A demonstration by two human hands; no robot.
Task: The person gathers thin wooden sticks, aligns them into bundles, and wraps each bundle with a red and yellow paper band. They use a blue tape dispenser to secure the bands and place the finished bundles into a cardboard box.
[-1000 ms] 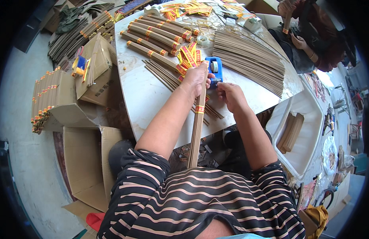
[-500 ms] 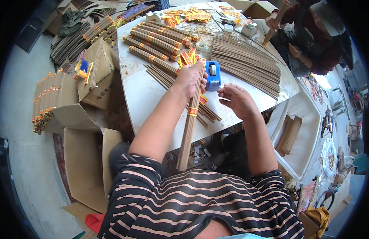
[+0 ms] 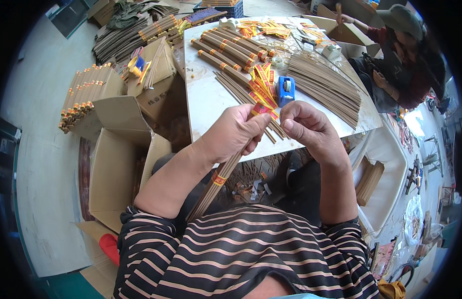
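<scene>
My left hand (image 3: 236,130) is closed round a bundle of brown incense sticks (image 3: 207,199), which slants down toward my lap. A red and yellow paper band (image 3: 219,179) circles the bundle below the hand. At its upper end, a red and yellow label (image 3: 261,109) lies under my left thumb. Close beside that end is my right hand (image 3: 313,128), its fingers curled and thumb pressed in; whatever they pinch is too small to make out. Beyond the hands, a blue tape dispenser (image 3: 286,91) stands by a pile of loose labels (image 3: 263,82).
Banded bundles (image 3: 226,47) and loose incense sticks (image 3: 323,87) cover much of the white table (image 3: 203,117). An open cardboard box (image 3: 109,184) is at my left, a white tub (image 3: 390,164) holding sticks at my right. Another person (image 3: 403,55) sits across the table's far right.
My left hand has drawn the bundle nearer, and its lower end has swung left. My right hand has closed its fingers and come near the bundle's upper end. The view has shifted.
</scene>
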